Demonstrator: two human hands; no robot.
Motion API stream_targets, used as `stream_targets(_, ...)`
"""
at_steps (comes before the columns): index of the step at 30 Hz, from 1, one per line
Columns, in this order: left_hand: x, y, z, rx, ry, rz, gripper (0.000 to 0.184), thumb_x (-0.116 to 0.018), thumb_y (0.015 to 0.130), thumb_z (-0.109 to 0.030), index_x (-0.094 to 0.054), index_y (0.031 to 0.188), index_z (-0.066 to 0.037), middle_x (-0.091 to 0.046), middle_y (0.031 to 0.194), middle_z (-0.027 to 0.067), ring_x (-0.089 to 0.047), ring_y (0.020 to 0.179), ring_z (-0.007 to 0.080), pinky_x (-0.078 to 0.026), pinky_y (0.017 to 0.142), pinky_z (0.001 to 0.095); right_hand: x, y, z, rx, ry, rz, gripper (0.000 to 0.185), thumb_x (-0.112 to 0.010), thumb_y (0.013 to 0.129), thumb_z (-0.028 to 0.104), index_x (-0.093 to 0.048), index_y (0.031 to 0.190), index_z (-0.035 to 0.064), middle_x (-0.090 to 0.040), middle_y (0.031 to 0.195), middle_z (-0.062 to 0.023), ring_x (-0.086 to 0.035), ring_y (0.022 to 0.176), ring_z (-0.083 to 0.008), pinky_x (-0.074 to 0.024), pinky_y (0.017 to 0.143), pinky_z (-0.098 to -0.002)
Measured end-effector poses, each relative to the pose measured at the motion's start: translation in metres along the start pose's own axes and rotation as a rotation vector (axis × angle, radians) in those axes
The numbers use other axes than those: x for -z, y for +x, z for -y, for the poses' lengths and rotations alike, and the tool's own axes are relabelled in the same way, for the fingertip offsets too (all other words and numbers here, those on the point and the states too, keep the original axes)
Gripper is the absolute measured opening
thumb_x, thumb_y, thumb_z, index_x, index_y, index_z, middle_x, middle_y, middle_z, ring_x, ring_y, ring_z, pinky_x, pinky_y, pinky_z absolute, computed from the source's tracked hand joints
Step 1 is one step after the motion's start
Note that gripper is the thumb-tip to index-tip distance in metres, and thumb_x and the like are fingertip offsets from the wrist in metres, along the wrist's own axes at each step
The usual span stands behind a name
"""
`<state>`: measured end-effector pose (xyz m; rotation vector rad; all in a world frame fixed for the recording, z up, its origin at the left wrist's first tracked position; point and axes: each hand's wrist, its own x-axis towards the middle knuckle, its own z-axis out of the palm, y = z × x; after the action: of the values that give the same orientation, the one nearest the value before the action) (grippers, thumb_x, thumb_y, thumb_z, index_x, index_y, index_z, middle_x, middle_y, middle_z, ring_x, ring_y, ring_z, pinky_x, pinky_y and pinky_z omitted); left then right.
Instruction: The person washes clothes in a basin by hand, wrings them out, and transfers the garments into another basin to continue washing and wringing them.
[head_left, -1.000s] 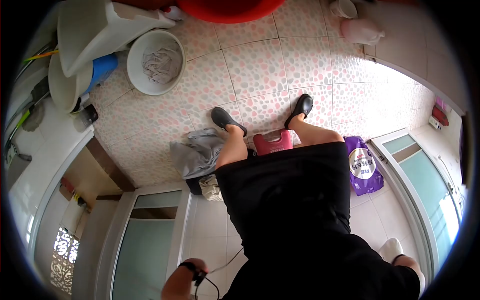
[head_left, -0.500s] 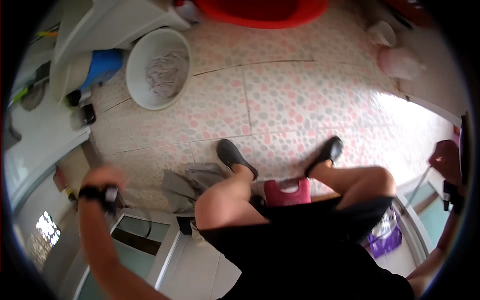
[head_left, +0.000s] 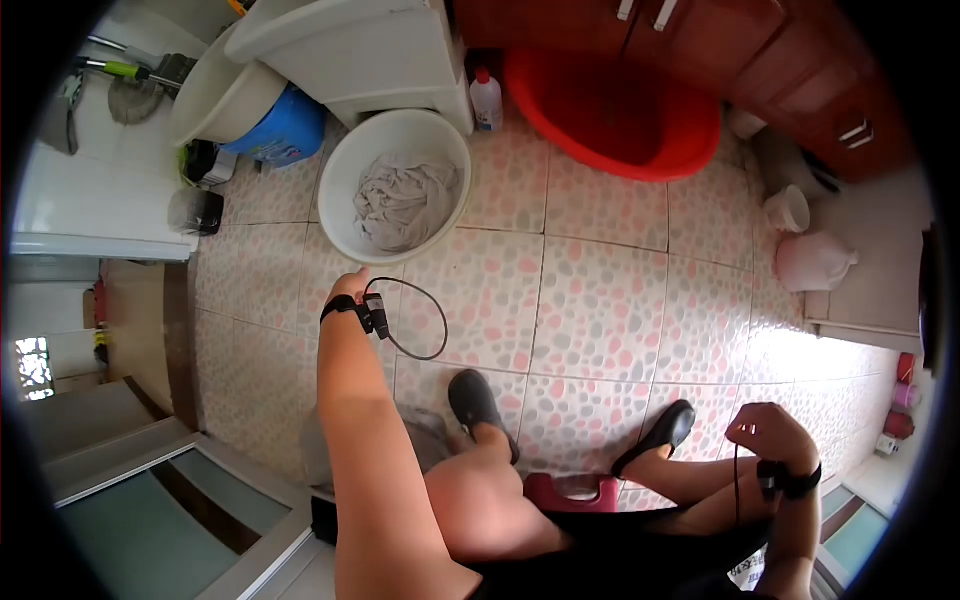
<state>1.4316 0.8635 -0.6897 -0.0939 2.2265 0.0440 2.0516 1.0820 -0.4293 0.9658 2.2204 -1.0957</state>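
Note:
My left hand (head_left: 350,284) reaches forward to the near rim of a white basin (head_left: 332,215) that holds a light grey wet-looking cloth (head_left: 405,203). Its fingers are mostly hidden behind the wrist, so a grip cannot be made out. A black strap with a small device (head_left: 374,316) and a looped cable sits on that wrist. Over my right knee, my right hand (head_left: 765,430) is curled with its fingers bent; whatever it holds, if anything, is too small to name. A cable hangs down beside it from the hand to the strapped wrist.
A red tub (head_left: 620,120) stands ahead by red cabinets (head_left: 720,40). Beside it is a white bottle with red cap (head_left: 486,100). A blue bucket (head_left: 285,128) is at left, a pink jug (head_left: 815,262) at right. A red stool (head_left: 572,495) is under me.
The body has gone from standing to a low seated pose. My left hand has moved forward to the white basin, and my right hand has come in over the right knee.

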Motion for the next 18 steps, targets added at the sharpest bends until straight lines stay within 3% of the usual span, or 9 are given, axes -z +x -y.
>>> stream_targets(1,0.001,0.024,0.002,-0.008,-0.008,0.010,0.059,-0.035,0.088,-0.053,-0.060,0.102,-0.002,-0.059,0.071,0.0069,-0.052,0.055,0.0152,-0.041,0.057,0.0322,-0.002,0.002,0.006,-0.047,0.054,-0.019,0.013,-0.062,0.074,0.017,-0.065,0.076,0.0046,-0.062,0.073,-0.0091,-0.059,0.066,-0.0204,-0.0471,0.061,-0.0307)
stream_targets(3,-0.003,0.084,0.023,-0.324,-0.421,0.024,0.053,-0.038,0.089,-0.048,-0.052,0.110,-0.001,-0.059,0.084,0.0068,-0.054,0.061,0.0145,-0.044,0.060,0.0309,-0.004,0.006,0.014,-0.113,0.077,-0.033,0.009,-0.062,0.072,0.012,-0.064,0.075,0.0037,-0.061,0.072,-0.0099,-0.059,0.065,-0.0218,-0.0467,0.060,-0.0302)
stream_targets(4,0.000,0.071,0.017,-0.322,-0.426,0.031,0.053,-0.038,0.089,-0.048,-0.052,0.110,-0.001,-0.059,0.084,0.0068,-0.054,0.061,0.0145,-0.044,0.060,0.0309,-0.005,0.011,0.015,-0.150,0.093,-0.015,0.011,-0.062,0.074,0.014,-0.064,0.078,0.0036,-0.062,0.072,-0.0087,-0.058,0.065,-0.0189,-0.0467,0.060,-0.0291)
stream_targets(8,0.019,0.042,0.010,-0.271,-0.965,0.200,0.027,-0.049,0.088,-0.017,-0.047,0.105,0.003,-0.055,0.098,0.0127,-0.058,0.080,0.0202,-0.051,0.075,0.0345,-0.010,0.029,0.017,-0.161,0.058,0.013,0.014,-0.062,0.076,0.015,-0.064,0.080,0.0027,-0.063,0.072,-0.0083,-0.058,0.064,-0.0166,-0.0467,0.061,-0.0275)
stream_targets(12,0.007,0.005,-0.001,-0.402,-0.934,0.178,0.023,-0.049,0.087,-0.013,-0.047,0.102,0.005,-0.055,0.097,0.0144,-0.058,0.082,0.0219,-0.052,0.078,0.0351,-0.011,0.036,0.025,-0.177,0.071,0.008,0.015,-0.060,0.076,0.015,-0.064,0.081,0.0016,-0.062,0.072,-0.0116,-0.059,0.065,-0.0192,-0.0464,0.060,-0.0287)
stream_targets(15,0.000,0.011,0.004,-0.419,-1.061,0.323,0.024,-0.050,0.087,-0.012,-0.047,0.103,0.005,-0.056,0.098,0.0154,-0.059,0.084,0.0229,-0.052,0.080,0.0350,-0.015,0.038,0.021,-0.155,0.075,-0.011,0.016,-0.060,0.076,0.015,-0.064,0.082,0.0015,-0.062,0.072,-0.0123,-0.059,0.065,-0.0201,-0.0466,0.061,-0.0291)
stream_targets(17,0.003,-0.010,0.011,-0.448,-0.932,0.377,0.024,-0.049,0.087,-0.011,-0.046,0.105,0.005,-0.056,0.100,0.0152,-0.059,0.088,0.0245,-0.051,0.080,0.0367,-0.016,0.038,0.025,-0.186,0.069,0.002,0.015,-0.059,0.076,0.015,-0.064,0.081,0.0013,-0.062,0.071,-0.0128,-0.059,0.064,-0.0208,-0.0466,0.061,-0.0295)
stream_targets(18,0.001,-0.019,0.017,-0.448,-0.856,0.407,0.023,-0.051,0.087,-0.012,-0.047,0.106,0.000,-0.056,0.102,0.0120,-0.056,0.092,0.0230,-0.046,0.087,0.0376,-0.015,0.039,0.029,-0.194,0.053,0.011,0.015,-0.059,0.076,0.016,-0.064,0.078,0.0020,-0.062,0.071,-0.0131,-0.060,0.064,-0.0224,-0.0469,0.061,-0.0302)
